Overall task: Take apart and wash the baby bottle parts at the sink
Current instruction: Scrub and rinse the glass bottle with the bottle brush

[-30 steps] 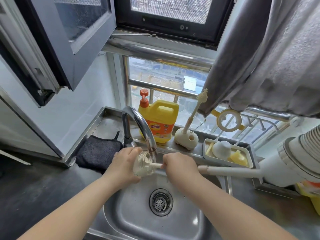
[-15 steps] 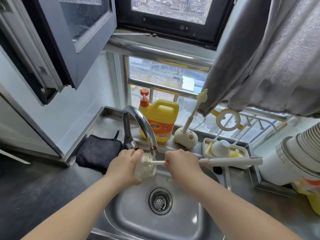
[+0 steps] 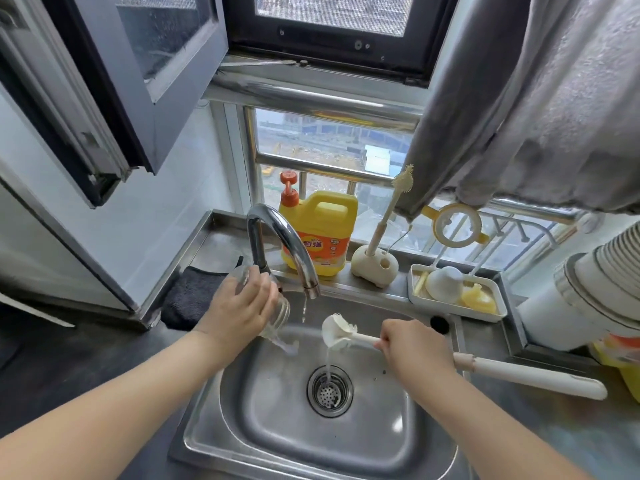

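My left hand (image 3: 239, 306) grips the clear glass baby bottle (image 3: 278, 318) tilted mouth-down over the steel sink (image 3: 298, 441), and water spills from its mouth. My right hand (image 3: 414, 348) holds the white bottle brush (image 3: 337, 332) by its long handle, brush head free of the bottle and under the thin stream from the faucet (image 3: 287, 244). Water runs off the brush into the drain strainer (image 3: 329, 391). On the sill a white tray (image 3: 415, 292) carries a white dome cap (image 3: 445, 284) and a yellow ring part (image 3: 479, 299).
A yellow detergent jug (image 3: 318, 233) with an orange pump stands behind the faucet. Beside it a small nipple brush (image 3: 391, 216) stands in a cream holder. A dark cloth (image 3: 194, 292) lies left of the sink. A white duct (image 3: 588, 299) crowds the right side.
The brush has come out of the bottle and moved right under the tap. My left hand has tipped the bottle mouth-down to the left, pouring its water out.
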A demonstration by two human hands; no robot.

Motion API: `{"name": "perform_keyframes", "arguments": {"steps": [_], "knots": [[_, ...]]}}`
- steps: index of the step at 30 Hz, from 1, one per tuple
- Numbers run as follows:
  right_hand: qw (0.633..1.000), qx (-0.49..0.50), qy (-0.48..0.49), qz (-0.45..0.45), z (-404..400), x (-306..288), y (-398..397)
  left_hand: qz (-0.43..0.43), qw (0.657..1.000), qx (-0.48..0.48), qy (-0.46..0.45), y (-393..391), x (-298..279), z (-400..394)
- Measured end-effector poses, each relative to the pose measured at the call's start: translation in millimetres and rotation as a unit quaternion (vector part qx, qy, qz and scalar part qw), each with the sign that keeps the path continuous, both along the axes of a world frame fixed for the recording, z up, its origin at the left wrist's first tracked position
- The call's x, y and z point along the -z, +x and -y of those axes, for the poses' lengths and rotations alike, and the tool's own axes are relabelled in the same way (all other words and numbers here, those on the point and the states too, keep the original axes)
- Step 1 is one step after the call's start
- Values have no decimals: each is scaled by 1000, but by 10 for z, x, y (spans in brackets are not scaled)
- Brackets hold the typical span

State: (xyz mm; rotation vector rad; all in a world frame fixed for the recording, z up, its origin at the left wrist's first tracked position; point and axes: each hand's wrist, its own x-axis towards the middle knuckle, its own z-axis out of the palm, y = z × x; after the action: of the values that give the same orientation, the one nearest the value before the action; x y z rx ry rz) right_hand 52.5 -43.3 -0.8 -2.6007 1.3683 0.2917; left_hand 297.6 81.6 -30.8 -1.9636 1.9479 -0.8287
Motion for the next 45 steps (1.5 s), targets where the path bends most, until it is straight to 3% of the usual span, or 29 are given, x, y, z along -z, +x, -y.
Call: {"name": "perform_keyframes", "arguments": {"steps": [3,7,8,10,13,16,19,22,25,29,32,35,40,43,45], "knots": [[1000,6,8,8,-1,22,-39,42,997,62,-33,-14,1,24],[1000,7,9,0,-11,16,-56,43,993,62,-92,-33,75,53],[1000,9,9,-3,-12,13,-63,28,995,37,-90,-39,97,31],[1000,16,13,-2,-5,7,-85,-86,993,-60,-44,-31,124,-5],[1000,24,19,4,5,2,-124,-343,912,-223,25,-51,156,-57],[998,44,31,36,-4,-63,-128,-497,840,-213,32,-155,264,-80],[994,51,33,92,8,-158,-79,-601,774,-199,-5,-234,298,-64],[990,41,50,129,9,-248,15,-628,752,-201,-8,-260,327,-9],[991,10,65,116,-18,-306,136,-629,756,-181,-7,-272,305,56],[996,-76,7,35,-16,-343,375,-616,775,-142,13,-332,224,136],[987,-148,-64,5,-38,-338,555,-619,769,-158,7,-352,189,167],[985,-162,-61,-12,-63,-321,695,-625,762,-168,-17,-331,205,169],[992,-36,116,-31,-45,-240,825,-552,822,-136,-31,-365,164,177],[967,4,255,1,39,-179,777,-479,871,-106,-29,-364,215,133],[940,34,339,23,73,-170,732,-464,878,-106,-53,-342,248,117]]}}
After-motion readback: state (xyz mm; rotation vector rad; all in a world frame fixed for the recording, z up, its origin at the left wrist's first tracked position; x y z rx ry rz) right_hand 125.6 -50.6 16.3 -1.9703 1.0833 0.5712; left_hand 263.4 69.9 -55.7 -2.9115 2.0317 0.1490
